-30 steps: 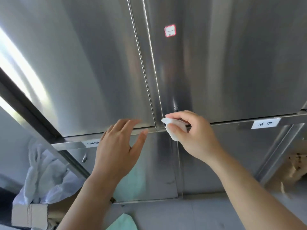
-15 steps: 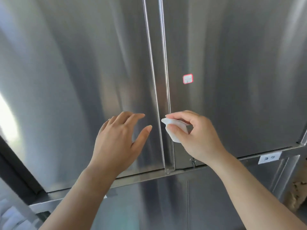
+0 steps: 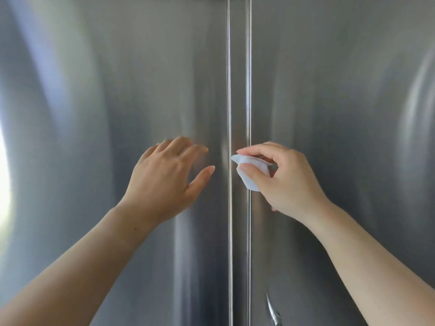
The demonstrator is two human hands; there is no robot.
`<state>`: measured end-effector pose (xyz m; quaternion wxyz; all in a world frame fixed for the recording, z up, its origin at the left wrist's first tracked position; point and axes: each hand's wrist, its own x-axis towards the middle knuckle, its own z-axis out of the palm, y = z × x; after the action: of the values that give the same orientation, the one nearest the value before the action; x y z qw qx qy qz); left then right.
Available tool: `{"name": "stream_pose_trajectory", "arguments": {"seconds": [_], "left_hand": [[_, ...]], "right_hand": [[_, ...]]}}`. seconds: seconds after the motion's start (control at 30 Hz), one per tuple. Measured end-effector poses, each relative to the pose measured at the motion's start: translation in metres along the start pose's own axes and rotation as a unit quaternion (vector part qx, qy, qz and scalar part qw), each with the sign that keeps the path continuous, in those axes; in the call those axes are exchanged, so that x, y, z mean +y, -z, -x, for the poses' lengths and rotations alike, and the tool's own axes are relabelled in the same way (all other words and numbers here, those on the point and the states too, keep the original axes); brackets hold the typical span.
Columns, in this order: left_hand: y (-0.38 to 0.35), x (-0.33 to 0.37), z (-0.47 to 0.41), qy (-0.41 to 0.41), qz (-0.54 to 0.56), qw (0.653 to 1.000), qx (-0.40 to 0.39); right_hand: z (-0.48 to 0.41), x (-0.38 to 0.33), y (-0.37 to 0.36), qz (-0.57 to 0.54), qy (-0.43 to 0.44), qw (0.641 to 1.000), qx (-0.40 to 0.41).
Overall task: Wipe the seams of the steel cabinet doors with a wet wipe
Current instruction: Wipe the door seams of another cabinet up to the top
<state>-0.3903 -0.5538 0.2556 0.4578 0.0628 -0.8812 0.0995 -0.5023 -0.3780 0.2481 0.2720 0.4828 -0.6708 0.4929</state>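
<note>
The folded white wet wipe [image 3: 251,183] sits on the vertical seam [image 3: 239,78] between the two steel cabinet doors, its tip at the left groove. The right hand [image 3: 289,184] holds it, grip pinching the wipe between thumb and forefinger. The left hand [image 3: 164,182] is at the left door [image 3: 106,90], grip spread and holding nothing; whether it touches the steel is unclear

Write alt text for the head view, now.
Right hand pinches a folded white wet wipe against the vertical seam between two steel cabinet doors. Left hand, spread open, is at the left door beside the seam; contact unclear.
</note>
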Motion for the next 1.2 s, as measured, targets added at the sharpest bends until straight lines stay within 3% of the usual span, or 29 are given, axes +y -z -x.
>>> {"name": "stream_pose_trajectory", "arguments": {"seconds": [0.2,0.5,0.83,1.2], "left_hand": [[0.014,-0.026,-0.054,-0.05,-0.006,0.996,0.079],[0.028,-0.065,-0.123,-0.143,0.007,0.973,0.181],[0.033,-0.09,-0.196,-0.168,0.038,0.963,0.208],[0.008,-0.093,-0.217,-0.185,-0.077,0.955,0.218]], "right_hand": [[-0.052,-0.024,0.011,0.061,0.056,0.995,0.052],[-0.116,-0.047,0.017,0.128,0.029,0.981,0.14],[-0.168,-0.082,0.021,0.202,-0.019,0.961,0.189],[-0.22,-0.082,0.012,0.22,0.014,0.926,0.307]]}}
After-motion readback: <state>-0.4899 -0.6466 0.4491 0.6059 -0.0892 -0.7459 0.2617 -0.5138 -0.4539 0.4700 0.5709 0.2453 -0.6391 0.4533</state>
